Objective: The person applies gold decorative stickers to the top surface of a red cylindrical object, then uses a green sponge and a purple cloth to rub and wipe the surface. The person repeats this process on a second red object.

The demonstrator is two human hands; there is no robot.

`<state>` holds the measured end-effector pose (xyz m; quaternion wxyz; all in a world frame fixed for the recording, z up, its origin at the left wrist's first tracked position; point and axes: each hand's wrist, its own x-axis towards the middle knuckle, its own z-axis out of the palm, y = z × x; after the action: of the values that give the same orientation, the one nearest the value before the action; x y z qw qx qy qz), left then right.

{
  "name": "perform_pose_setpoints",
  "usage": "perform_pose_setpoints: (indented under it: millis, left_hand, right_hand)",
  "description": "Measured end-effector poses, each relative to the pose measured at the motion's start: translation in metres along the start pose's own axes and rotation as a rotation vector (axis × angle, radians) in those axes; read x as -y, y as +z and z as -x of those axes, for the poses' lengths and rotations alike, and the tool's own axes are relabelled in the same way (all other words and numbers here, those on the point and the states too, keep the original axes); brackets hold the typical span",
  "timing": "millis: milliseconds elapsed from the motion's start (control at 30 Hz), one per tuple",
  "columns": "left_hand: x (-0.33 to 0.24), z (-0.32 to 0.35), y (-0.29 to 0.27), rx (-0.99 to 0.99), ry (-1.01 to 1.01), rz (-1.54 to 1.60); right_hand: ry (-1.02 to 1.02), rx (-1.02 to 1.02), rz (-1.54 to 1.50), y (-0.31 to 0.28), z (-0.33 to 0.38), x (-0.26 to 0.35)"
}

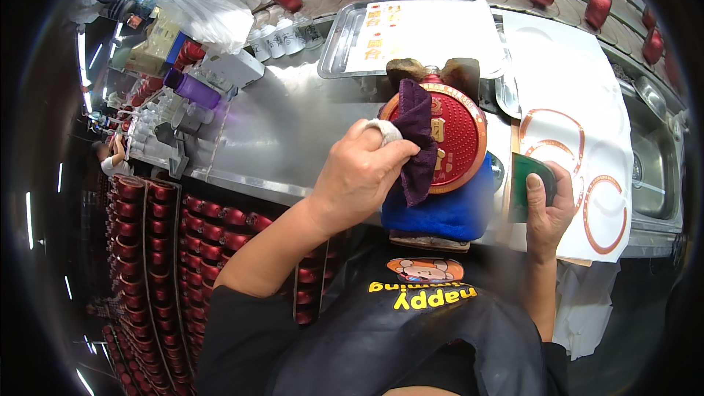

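Black short-sleeved top w/ yellow lettering, cartoon patch; white wrap on left hand (363,172) finger.

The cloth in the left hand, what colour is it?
Dark purple cloth, seen in the head view.

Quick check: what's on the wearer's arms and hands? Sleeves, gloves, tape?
Both forearms are bare, no gloves. The left hand has a white wrap of tape or bandage around one of its fingers. The right hand wears nothing visible. Short black sleeves end near the elbows.
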<state>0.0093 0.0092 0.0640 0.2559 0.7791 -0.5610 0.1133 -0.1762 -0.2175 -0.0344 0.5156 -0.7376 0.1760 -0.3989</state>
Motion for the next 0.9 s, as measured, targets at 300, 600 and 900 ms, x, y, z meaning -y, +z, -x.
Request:
perform_pose_setpoints:
  millis: [300,600,900]
  left_hand:
    - [-0.012,-0.014,0.019,0.028,0.084,-0.070]
    - [0.051,0.023,-0.023,-0.049,-0.342,-0.259]
    - [0.060,-0.045,0.013,0.316,-0.875,1.207]
  right_hand:
    - [-0.029,0.037,0.024,0.007,-0.002,0.000]
    - [0.040,0.161,-0.014,-0.030,-0.052,0.017]
    - [-0.314,0.265,0.544,0.074,-0.406,-0.104]
